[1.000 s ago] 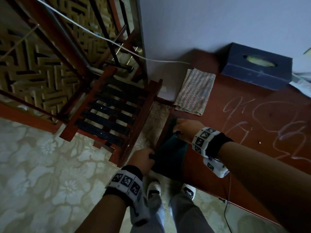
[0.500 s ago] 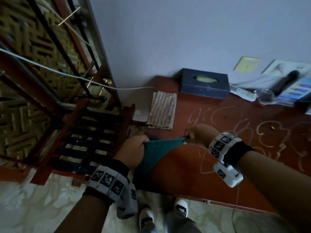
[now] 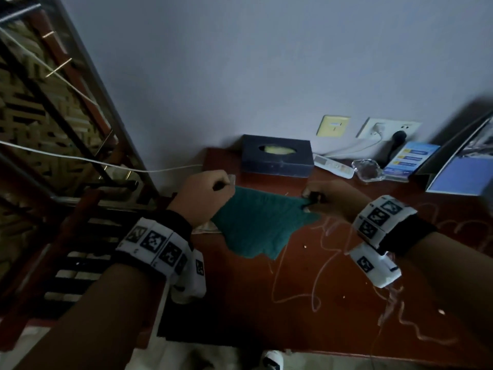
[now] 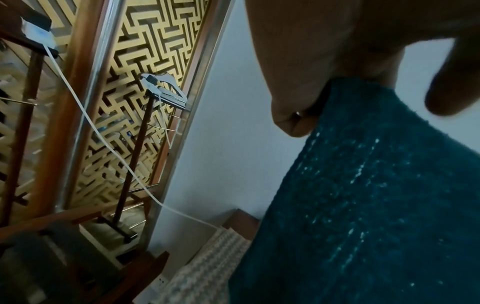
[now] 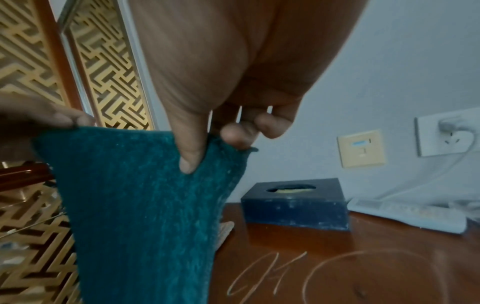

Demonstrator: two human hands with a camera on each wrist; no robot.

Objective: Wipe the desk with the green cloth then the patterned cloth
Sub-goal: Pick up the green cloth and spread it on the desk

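From the head view, the green cloth [image 3: 260, 222] hangs stretched between both hands above the left end of the tabletop [image 3: 333, 303], its lower edge sagging toward the chalky scribbles [image 3: 306, 276]; it looks light, soft and limp, so it should fold or bunch wherever it is taken, and the top corners serve well for spreading it flat. The left hand [image 3: 204, 198] is fisted around one top corner, wrist raised, and the right hand [image 3: 329, 197] pinches the other, forearm reaching in from the right. The patterned cloth [image 3: 206, 228] shows only as a pale sliver under the left wrist, probably lying on the tabletop. From the left wrist, fingers [image 4: 293, 98] curl over the fuzzy cloth edge, the patterned cloth [image 4: 207, 265] lying below. From the right wrist, the thumb [image 5: 189, 150] presses the cloth corner against curled fingertips, the tissue box [image 5: 296, 203] standing behind.
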